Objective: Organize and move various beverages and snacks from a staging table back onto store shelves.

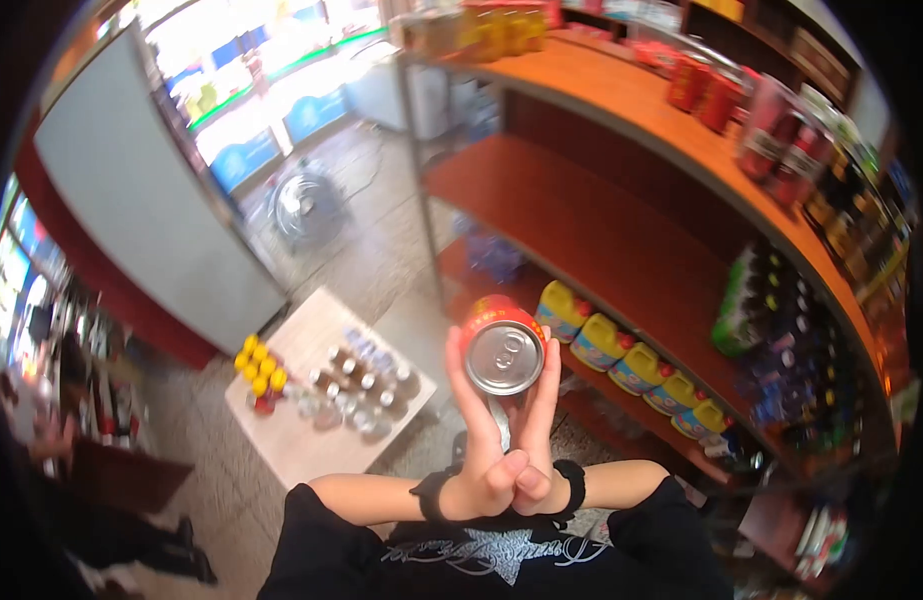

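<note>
A red drink can (503,358) with a silver top and pull tab is held up in front of my chest. My left hand (475,440) presses on its left side with stretched fingers. From the other side my right hand (537,440) presses the can the same way. The wrists are close together, and the thumbs are bent near each other below the can. The can's lower body is hidden behind its lid. A dark band circles each wrist.
Left of me, a small table (291,440) bears several bottles, some with yellow caps. On the right, a brown shelf unit (591,220) holds yellow jugs (597,342), red cans (689,85) and dark bottles. A large clear water jug (306,208) is on the floor beyond.
</note>
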The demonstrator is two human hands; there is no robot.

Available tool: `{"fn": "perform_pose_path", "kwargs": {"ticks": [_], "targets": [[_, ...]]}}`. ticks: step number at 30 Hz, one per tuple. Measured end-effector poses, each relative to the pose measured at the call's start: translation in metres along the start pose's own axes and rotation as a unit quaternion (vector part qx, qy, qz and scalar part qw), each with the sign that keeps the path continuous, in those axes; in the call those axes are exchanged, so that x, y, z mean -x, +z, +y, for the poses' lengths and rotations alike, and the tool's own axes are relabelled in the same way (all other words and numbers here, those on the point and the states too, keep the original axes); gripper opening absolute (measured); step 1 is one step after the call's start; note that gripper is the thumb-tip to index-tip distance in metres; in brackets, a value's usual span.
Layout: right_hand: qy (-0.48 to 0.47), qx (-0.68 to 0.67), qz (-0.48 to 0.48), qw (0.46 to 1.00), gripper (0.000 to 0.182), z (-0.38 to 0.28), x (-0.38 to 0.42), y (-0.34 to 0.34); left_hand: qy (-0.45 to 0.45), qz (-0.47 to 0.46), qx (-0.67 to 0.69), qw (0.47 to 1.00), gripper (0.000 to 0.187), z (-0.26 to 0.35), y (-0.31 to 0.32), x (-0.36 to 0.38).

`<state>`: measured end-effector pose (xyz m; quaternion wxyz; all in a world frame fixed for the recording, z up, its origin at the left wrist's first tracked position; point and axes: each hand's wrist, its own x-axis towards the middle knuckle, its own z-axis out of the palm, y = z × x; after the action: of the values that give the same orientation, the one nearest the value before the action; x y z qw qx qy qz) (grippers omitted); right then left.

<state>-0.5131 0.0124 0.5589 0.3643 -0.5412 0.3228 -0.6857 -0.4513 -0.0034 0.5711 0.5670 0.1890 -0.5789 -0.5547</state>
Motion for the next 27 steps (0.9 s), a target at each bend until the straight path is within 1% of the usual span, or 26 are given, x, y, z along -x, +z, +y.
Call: {"fn": "perform_pose_path", "kwargs": {"ticks": [2,4,5,6,8,9,10,12,13,14,16,17,18,20,21,22,25,27], "targets": [[0.019,-0.025,-0.042,0.999,0.106,0.018,0.008,0.017,-0.008,0.054,-0.025,0.998,0.105,0.0,-0.021,0.015],[0.074,-0.083,-0.075,0.991,0.107,0.029,0.015,0.037,-0.008,0.109,-0.08,0.991,0.105,-0.001,-0.042,0.029],[0.098,-0.079,-0.096,0.987,0.108,0.033,0.016,0.046,-0.007,0.147,-0.097,0.984,0.103,-0.002,-0.053,0.035],[0.107,-0.087,-0.112,0.984,0.108,0.037,0.018,0.054,-0.007,0.166,-0.103,0.981,0.103,0.0,-0.065,0.041],[0.142,-0.068,-0.162,0.974,0.105,0.051,0.02,0.069,-0.027,0.225,-0.098,0.969,0.097,0.004,-0.089,0.053],[0.137,-0.057,-0.185,0.971,0.098,0.061,0.023,0.076,-0.008,0.25,-0.081,0.965,0.091,0.003,-0.102,0.059],[0.147,-0.062,-0.201,0.966,0.098,0.069,0.026,0.084,-0.009,0.269,-0.084,0.959,0.091,0.001,-0.113,0.067],[0.196,-0.049,-0.233,0.951,0.092,0.085,0.03,0.104,-0.052,0.324,-0.196,0.924,0.085,-0.002,-0.139,0.082],[0.202,-0.083,-0.246,0.944,0.087,0.095,0.031,0.116,-0.045,0.348,-0.229,0.908,0.075,0.0,-0.15,0.087],[0.21,-0.086,-0.258,0.939,0.087,0.1,0.031,0.129,-0.048,0.362,-0.23,0.902,0.075,0.005,-0.163,0.09],[0.251,-0.089,-0.286,0.921,0.084,0.11,0.032,0.157,-0.089,0.408,-0.159,0.895,0.068,0.019,-0.195,0.096],[0.24,-0.086,-0.307,0.917,0.076,0.126,0.036,0.168,-0.109,0.404,-0.242,0.875,0.062,0.018,-0.216,0.106],[0.245,-0.091,-0.314,0.912,0.076,0.132,0.035,0.184,-0.112,0.413,-0.245,0.87,0.062,0.018,-0.232,0.111],[0.312,-0.08,-0.308,0.895,0.07,0.145,0.03,0.223,-0.141,0.468,-0.256,0.834,0.057,0.019,-0.264,0.118],[0.318,-0.066,-0.302,0.896,0.066,0.16,0.032,0.242,-0.153,0.474,-0.242,0.833,0.061,0.022,-0.284,0.12],[0.346,-0.079,-0.304,0.884,0.064,0.169,0.03,0.263,-0.158,0.477,-0.245,0.829,0.061,0.017,-0.308,0.127],[0.377,-0.048,-0.316,0.87,0.062,0.223,0.037,0.317,-0.161,0.525,-0.228,0.804,0.06,-0.013,-0.385,0.147],[0.464,-0.047,-0.275,0.841,0.061,0.261,0.041,0.348,-0.175,0.539,-0.205,0.798,0.06,-0.037,-0.433,0.16]]}}
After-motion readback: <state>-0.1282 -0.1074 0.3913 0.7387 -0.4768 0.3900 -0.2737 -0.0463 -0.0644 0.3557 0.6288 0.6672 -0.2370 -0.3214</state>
